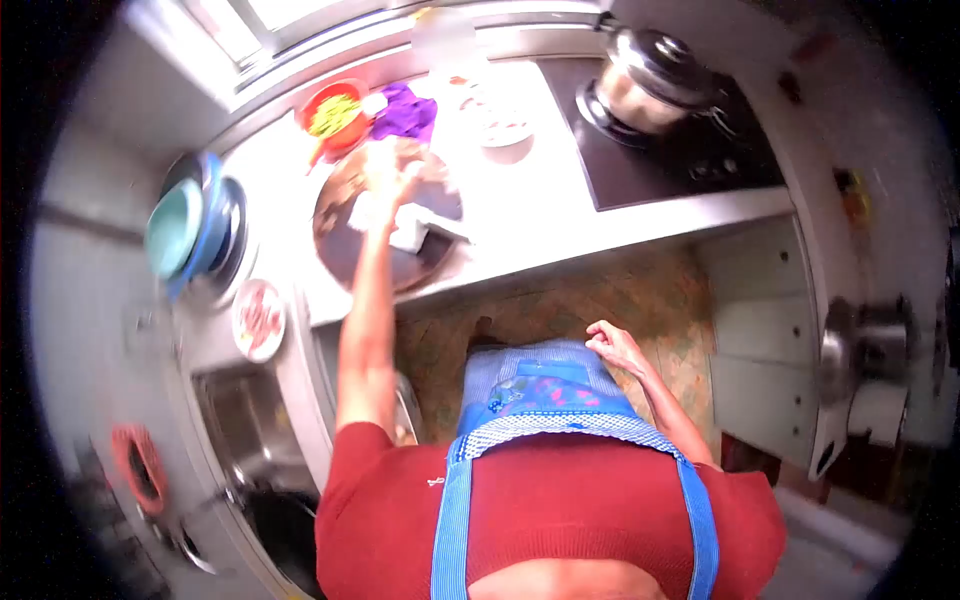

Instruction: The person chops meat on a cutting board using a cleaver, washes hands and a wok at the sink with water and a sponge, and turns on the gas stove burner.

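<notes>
My left hand reaches over a round, dark cutting board on the white counter. Glare and motion blur smear its fingers, so I cannot make out whether it grips anything. Below it on the board lies a pale, flat object with a dark part, perhaps a cleaver. Just beyond the board are an orange-red colander with chopped green vegetables and a purple cloth. My right hand hangs beside my blue apron, fingers curled in and nothing visible in them.
On the right, a lidded steel pot stands on the black cooktop. A white plate is near it. Stacked basins, a plate of sliced meat and the sink are at left. Drawers stand at right.
</notes>
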Motion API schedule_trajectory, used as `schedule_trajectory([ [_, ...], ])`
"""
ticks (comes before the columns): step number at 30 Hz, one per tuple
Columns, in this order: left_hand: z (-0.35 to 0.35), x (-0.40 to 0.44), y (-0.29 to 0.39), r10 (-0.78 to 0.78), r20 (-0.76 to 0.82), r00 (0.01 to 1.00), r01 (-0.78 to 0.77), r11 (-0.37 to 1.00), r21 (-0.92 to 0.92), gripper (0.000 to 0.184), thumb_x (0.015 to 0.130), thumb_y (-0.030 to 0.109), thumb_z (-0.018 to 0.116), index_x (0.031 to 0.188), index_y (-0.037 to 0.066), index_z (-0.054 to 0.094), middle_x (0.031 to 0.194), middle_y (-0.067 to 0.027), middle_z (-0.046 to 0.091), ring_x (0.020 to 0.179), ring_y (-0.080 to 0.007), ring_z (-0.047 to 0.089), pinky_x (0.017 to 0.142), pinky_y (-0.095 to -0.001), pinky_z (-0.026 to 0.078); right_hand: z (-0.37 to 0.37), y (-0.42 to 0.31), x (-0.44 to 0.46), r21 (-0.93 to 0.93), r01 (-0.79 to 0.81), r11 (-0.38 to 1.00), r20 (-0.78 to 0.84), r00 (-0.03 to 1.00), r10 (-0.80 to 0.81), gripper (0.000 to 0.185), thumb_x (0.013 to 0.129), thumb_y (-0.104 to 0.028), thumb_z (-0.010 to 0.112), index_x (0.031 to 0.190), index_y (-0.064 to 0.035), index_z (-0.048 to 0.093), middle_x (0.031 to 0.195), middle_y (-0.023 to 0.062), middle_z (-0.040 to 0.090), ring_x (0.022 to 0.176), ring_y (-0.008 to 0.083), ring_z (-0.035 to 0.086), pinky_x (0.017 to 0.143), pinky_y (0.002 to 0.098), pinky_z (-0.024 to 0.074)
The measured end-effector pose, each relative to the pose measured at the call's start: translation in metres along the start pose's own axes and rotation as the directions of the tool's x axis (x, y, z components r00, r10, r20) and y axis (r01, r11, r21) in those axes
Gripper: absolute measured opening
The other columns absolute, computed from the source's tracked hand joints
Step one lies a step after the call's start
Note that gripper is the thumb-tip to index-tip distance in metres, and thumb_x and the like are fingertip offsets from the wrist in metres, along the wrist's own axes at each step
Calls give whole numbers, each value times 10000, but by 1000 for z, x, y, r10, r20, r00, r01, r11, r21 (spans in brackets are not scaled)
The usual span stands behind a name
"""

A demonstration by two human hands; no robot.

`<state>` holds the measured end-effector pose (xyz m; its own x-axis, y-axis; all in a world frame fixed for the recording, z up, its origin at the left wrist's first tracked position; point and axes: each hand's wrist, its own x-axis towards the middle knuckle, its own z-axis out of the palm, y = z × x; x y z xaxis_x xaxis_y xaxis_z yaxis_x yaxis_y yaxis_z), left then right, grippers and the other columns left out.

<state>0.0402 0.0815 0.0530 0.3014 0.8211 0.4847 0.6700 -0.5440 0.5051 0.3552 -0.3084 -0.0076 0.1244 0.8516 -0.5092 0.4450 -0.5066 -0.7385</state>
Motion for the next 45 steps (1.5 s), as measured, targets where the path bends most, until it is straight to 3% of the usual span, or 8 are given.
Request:
schedule_trajectory([
  [7, 125, 149, -144, -399, 576, 713, 68, 858, 509, 968, 641, 536, 730, 1435, 394, 194, 1533, -116, 65, 1322, -525, 149, 1004, -614, 308, 2, 2, 14, 131, -208, 969, -228, 945, 234, 373, 813, -208, 646, 1132, -36, 555, 831, 86, 658, 793, 186, 629, 709, 330, 503],
  [15, 155, 145, -151, 85, 271, 959, -225, 809, 543, 241, 867, 121, 452, 1102, 87, 499, 923, -132, 526, 790, -365, 567, 611, -488, 489, -9, 0, 29, 308, -311, 899, -272, 877, 396, 306, 871, -130, 554, 1154, -15, 531, 757, 56, 633, 651, 99, 594, 578, 253, 474],
  [25, -31, 149, 28, -151, 90, 984, 174, 911, -375, 340, 819, 61, 489, 1145, -2, 563, 891, -104, 634, 830, -221, 619, 793, -328, 481, -93, -53, 51, 337, 15, 941, -329, 939, 103, 236, 826, -180, 622, 1013, -38, 638, 839, 83, 663, 765, 149, 616, 677, 293, 486],
  [33, 80, 41, 278, 651, 403, 643, -170, 635, -754, 495, 685, 202, 681, 1135, 26, 577, 1148, -165, 552, 1086, -339, 511, 946, -417, 400, -126, -92, 138, 78, 424, 902, 3, 905, -426, 296, 830, -223, 604, 1079, -63, 594, 1093, 119, 583, 1014, 217, 551, 916, 333, 418],
  [36, 138, 23, 297, 492, 464, 737, 160, 539, -827, 463, 684, 163, 658, 1112, 7, 581, 1153, -172, 551, 1089, -337, 518, 957, -410, 393, -167, -35, 147, 518, 440, 733, 7, 855, -519, 383, 821, -203, 609, 1172, -67, 534, 1203, 113, 521, 1101, 185, 493, 991, 318, 365],
  [39, 173, -15, 324, -29, 729, 684, 721, 185, -668, 496, 794, 165, 603, 1247, 5, 481, 1190, -116, 550, 1126, -237, 516, 963, -350, 413, -286, -83, 114, 16, 75, 997, 473, 878, -73, 398, 829, -174, 592, 1185, -7, 528, 1156, 178, 567, 1099, 216, 518, 1013, 324, 349],
  [41, 193, -26, 359, -26, 772, 635, 765, -118, -633, 507, 876, 195, 550, 1327, 28, 389, 1208, -98, 535, 1141, -209, 508, 966, -323, 414, -305, -78, 80, 30, 427, 904, -210, 887, -412, 517, 897, -265, 551, 1320, -2, 411, 1313, 157, 470, 1248, 272, 426, 1064, 385, 307],
  [45, 224, -34, 427, -316, 867, 385, 751, -439, -493, 496, 921, 312, 524, 1324, 50, 406, 1240, -96, 528, 1118, -220, 525, 981, -330, 398, -302, -28, 79, -276, 689, 671, -222, 633, -741, 621, 926, -438, 417, 1394, -44, 310, 1465, 124, 284, 1352, 285, 276, 1117, 487, 120],
])
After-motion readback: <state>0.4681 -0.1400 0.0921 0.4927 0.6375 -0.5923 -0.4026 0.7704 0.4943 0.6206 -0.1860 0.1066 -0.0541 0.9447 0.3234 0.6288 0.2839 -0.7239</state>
